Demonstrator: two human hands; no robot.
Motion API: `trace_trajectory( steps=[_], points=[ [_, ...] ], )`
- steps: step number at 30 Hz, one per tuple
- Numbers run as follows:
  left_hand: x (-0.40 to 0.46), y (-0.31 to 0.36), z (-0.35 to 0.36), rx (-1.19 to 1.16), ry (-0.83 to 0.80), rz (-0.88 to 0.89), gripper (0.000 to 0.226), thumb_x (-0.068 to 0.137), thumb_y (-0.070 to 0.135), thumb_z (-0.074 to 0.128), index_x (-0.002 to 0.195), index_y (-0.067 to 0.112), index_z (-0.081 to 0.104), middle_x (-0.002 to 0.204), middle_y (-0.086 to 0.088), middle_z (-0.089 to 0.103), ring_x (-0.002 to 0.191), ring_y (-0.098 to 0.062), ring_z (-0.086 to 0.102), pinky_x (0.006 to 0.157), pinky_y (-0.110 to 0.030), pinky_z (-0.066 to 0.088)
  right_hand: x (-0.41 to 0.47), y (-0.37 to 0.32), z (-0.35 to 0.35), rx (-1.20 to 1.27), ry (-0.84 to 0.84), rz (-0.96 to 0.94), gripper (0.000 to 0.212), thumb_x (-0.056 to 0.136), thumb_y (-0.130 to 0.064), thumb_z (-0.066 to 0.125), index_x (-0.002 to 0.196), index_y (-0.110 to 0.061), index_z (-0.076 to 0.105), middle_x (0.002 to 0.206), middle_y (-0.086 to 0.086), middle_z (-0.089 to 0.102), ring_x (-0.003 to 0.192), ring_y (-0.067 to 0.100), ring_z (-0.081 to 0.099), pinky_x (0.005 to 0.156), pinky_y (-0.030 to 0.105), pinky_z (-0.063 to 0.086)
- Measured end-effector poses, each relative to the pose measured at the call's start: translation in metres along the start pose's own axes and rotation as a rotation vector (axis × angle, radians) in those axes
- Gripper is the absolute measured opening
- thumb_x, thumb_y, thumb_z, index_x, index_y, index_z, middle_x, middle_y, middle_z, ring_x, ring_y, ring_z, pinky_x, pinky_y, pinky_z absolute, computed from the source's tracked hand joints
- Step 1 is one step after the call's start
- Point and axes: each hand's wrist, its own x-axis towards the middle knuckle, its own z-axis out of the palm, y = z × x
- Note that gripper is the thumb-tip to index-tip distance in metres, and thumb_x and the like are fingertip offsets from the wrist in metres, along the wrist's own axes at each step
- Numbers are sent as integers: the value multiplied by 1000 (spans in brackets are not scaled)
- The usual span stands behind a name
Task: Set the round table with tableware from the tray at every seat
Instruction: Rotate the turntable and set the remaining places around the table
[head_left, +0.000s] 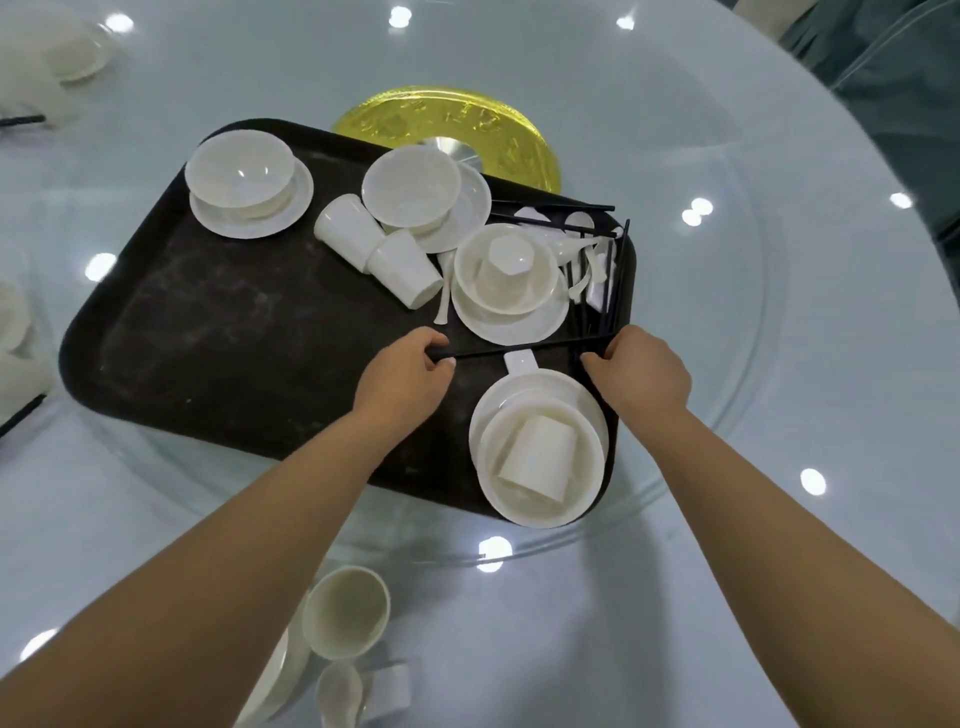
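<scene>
- Black, slender chopsticks (519, 349) lie level mid-frame, the left hand (410, 371) pinching one end and the right hand (636, 371) pinching the other.
- Dark, scuffed rectangular tray (234, 338) carries glossy white bowls on plates, tumbled cups (379, 249) and spoons.
- Pale glassy round surface (779, 467) holds the tray; a gold disc (457, 119) sits upper centre, and a white cup (345, 613) stands at lower left.

The left half of the dark tray (208, 332) is left bare, so free passage is offered there. The right half is crowded by stacked bowls (506, 283), tipped cups (376, 249), spoons (582, 249) and loose chopsticks (602, 291), by which access is blocked.
</scene>
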Motion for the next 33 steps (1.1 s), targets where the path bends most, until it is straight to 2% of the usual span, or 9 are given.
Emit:
trace_trajectory(
  steps=[4, 11, 15, 18, 23, 27, 29, 31, 33],
  points=[
    [9, 3, 7, 146, -14, -3, 16, 92, 33, 61, 105, 24, 59, 74, 11, 54, 75, -12, 57, 67, -30, 45, 2, -5, 3, -1, -42, -25, 37, 85, -25, 55, 58, -15, 32, 53, -1, 35, 46, 17, 31, 47, 23, 20],
    [0, 4, 3, 227, 3, 43, 11, 95, 33, 59, 93, 21, 58, 71, 8, 53, 71, -14, 56, 66, -31, 45, 7, -3, 3, 165, -78, 20, 27, 88, -18, 54, 66, -12, 40, 58, 1, 41, 55, 20, 39, 49, 28, 28],
    [-13, 6, -5, 69, 32, 34, 10, 94, 32, 60, 89, 24, 56, 64, 6, 53, 61, -7, 50, 56, -21, 35, 3, -2, -6, 265, 24, 11, 28, 94, -28, 52, 71, -17, 41, 61, -4, 43, 56, 17, 42, 50, 28, 29],
    [-24, 12, -13, -49, 55, 18, 11, 94, 34, 60, 88, 25, 59, 63, 8, 51, 59, -6, 48, 55, -19, 34, -4, -9, -23, 453, 141, -20, 18, 96, -34, 52, 88, -19, 49, 72, -6, 54, 67, 16, 52, 59, 30, 38],
    [-51, 27, -29, -205, 123, 71, 10, 91, 36, 63, 86, 27, 63, 76, 4, 53, 63, -6, 47, 59, -17, 36, -26, -34, -61, 665, 233, -108, 17, 95, -40, 55, 91, -23, 51, 74, -6, 60, 69, 15, 59, 60, 27, 42],
    [-83, 44, -41, -346, 141, 91, 11, 91, 38, 64, 91, 27, 65, 87, 7, 58, 67, 6, 55, 58, -6, 40, -65, -59, -86, 821, 127, -206, 15, 93, -36, 59, 83, -26, 53, 73, 2, 62, 63, 18, 57, 64, 35, 49],
    [-102, 50, -46, -474, 112, 84, 9, 91, 34, 65, 89, 26, 65, 83, 10, 64, 72, 6, 60, 63, -8, 43, -92, -69, -92, 908, 18, -243, 17, 92, -31, 61, 79, -23, 54, 69, 5, 61, 55, 12, 54, 55, 31, 47],
    [-126, 52, -48, -657, 29, 65, 7, 92, 27, 65, 88, 21, 64, 78, 4, 70, 75, -1, 67, 67, -16, 51, -120, -77, -90, 983, -90, -275, 17, 92, -27, 63, 78, -21, 55, 63, 2, 59, 46, 5, 53, 46, 22, 42],
    [-150, 48, -48, -769, -23, 47, 7, 94, 20, 63, 90, 14, 62, 82, -9, 72, 78, -22, 71, 73, -34, 59, -147, -80, -83, 1016, -160, -288, 17, 92, -26, 65, 78, -20, 56, 61, 1, 58, 42, 5, 51, 43, 17, 40]
  ],
)
